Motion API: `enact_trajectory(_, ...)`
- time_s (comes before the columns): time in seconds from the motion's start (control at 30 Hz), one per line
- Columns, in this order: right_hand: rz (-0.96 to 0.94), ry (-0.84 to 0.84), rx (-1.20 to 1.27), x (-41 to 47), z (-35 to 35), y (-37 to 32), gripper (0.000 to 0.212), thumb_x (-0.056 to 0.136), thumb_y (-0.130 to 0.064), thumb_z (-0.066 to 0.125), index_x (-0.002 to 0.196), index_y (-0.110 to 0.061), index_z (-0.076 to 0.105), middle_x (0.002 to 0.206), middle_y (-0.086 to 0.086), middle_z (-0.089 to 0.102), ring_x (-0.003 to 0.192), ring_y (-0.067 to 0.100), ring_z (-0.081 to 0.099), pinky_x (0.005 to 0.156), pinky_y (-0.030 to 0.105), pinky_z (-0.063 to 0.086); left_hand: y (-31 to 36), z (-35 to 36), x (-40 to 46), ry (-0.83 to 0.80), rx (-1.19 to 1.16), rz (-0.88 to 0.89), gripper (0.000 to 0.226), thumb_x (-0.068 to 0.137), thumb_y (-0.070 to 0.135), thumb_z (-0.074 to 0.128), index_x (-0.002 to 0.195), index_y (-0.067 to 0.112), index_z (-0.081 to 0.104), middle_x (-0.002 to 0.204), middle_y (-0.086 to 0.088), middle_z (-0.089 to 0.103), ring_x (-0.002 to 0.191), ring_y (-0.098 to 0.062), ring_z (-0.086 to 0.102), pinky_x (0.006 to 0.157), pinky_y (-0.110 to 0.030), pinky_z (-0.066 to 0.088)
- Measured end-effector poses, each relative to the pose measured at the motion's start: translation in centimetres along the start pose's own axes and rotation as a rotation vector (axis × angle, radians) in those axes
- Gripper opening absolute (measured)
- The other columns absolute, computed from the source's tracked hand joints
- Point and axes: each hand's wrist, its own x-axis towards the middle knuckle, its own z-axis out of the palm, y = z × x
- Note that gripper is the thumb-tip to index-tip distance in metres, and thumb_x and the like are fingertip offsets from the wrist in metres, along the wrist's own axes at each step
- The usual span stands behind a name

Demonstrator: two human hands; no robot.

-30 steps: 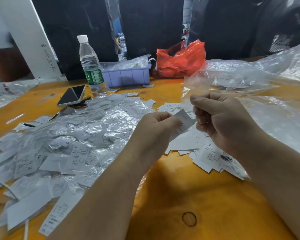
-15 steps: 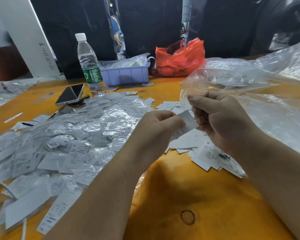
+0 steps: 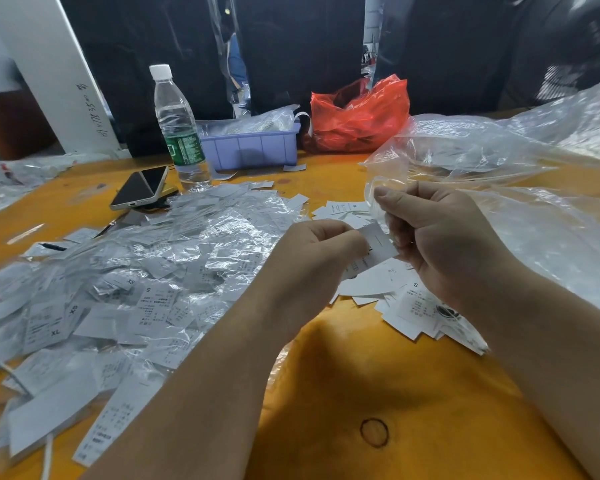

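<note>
**Label and sleeve, one in each hand**

Left hand (image 3: 319, 251) pinches the white label (image 3: 378, 245), right hand (image 3: 440, 244) curls round the clear sleeve (image 3: 378, 195), both above mid-table. Looks like the unsleeving step. Next: a clean pull apart, then label onto the bare pile (image 3: 413, 306) at 4 o'clock.

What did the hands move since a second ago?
Hardly anything. The left hand slid the small white paper tag slightly toward the right hand, which pinches a small clear plastic bag. Neither grip let go. The heap of white bagged tags, the clear plastic water bottle and the black phone stayed put.
</note>
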Motion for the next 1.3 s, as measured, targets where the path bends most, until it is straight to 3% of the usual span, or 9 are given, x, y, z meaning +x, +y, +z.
enact_trajectory(0.2,0.004,-0.037,-0.007,0.01,0.07,0.07,0.03,0.088,-0.02,0.069,0.063,-0.016,0.055,0.056,0.001,0.049,0.048,0.011,0.039,0.044,0.023,0.038,-0.02,0.0,0.02,0.05,0.018,-0.007,0.02,0.072,0.034,0.055,0.062,0.028,0.071,0.057,0.016,0.059,0.056,-0.005,0.049,0.047,-0.013,0.037)
enact_trajectory(0.3,0.023,-0.075,0.02,0.09,0.11,0.1,0.024,0.088,-0.013,0.068,0.066,-0.014,0.058,0.055,0.001,0.05,0.048,0.012,0.039,0.044,0.024,0.036,-0.04,-0.14,0.11,0.112,0.02,-0.026,0.022,0.07,0.034,0.055,0.069,0.019,0.071,0.055,0.014,0.056,0.058,-0.008,0.045,0.049,-0.018,0.037)
enact_trajectory(0.43,0.046,-0.117,0.019,0.15,0.07,0.15,0.017,0.087,-0.011,0.068,0.071,-0.011,0.061,0.055,0.0,0.052,0.048,0.011,0.04,0.044,0.023,0.037,0.06,-0.31,0.01,0.153,0.011,-0.04,0.022,0.087,0.023,0.061,0.071,0.009,0.069,0.051,0.013,0.051,0.055,-0.009,0.042,0.053,-0.024,0.035)
enact_trajectory(0.57,0.088,-0.153,0.002,0.26,0.11,0.35,0.008,0.086,-0.01,0.068,0.08,-0.007,0.063,0.054,-0.001,0.052,0.047,0.009,0.042,0.043,0.021,0.038,0.04,-0.28,0.06,0.154,-0.002,-0.033,0.026,0.09,0.019,0.059,0.066,0.016,0.07,0.051,0.016,0.053,0.058,-0.008,0.044,0.048,-0.017,0.037)
enact_trajectory(0.87,0.107,-0.199,-0.009,0.26,0.09,0.45,0.008,0.085,-0.012,0.067,0.079,-0.008,0.065,0.056,0.0,0.054,0.048,0.009,0.045,0.044,0.022,0.039,-0.4,-0.38,0.33,0.176,-0.079,-0.026,0.022,0.097,0.027,0.057,0.079,0.022,0.069,0.051,0.018,0.056,0.048,-0.001,0.049,0.045,-0.015,0.038)
enact_trajectory(1.0,0.094,-0.189,-0.012,0.09,0.29,0.53,0.009,0.086,-0.011,0.068,0.078,-0.008,0.064,0.055,-0.001,0.053,0.048,0.01,0.044,0.045,0.022,0.039,-0.39,-0.25,0.34,0.161,-0.126,-0.039,0.02,0.096,0.027,0.058,0.081,0.021,0.069,0.054,0.017,0.058,0.048,-0.001,0.049,0.047,-0.017,0.04)
enact_trajectory(1.13,0.078,-0.09,0.03,0.39,-0.07,0.22,0.011,0.088,-0.01,0.065,0.078,-0.011,0.064,0.055,-0.002,0.052,0.048,0.01,0.043,0.044,0.021,0.039,-0.3,-0.61,0.48,0.18,-0.151,-0.106,0.013,0.092,0.024,0.06,0.086,0.018,0.07,0.06,0.01,0.062,0.056,-0.011,0.052,0.053,-0.028,0.041)
enact_trajectory(1.3,0.082,-0.1,0.029,0.44,-0.11,0.39,0.006,0.089,-0.01,0.064,0.084,-0.009,0.063,0.056,-0.001,0.052,0.049,0.01,0.043,0.043,0.021,0.038,-0.31,-0.89,0.47,0.23,-0.141,-0.098,0.011,0.089,0.012,0.062,0.085,0.019,0.07,0.063,0.007,0.065,0.06,-0.013,0.053,0.053,-0.026,0.041)
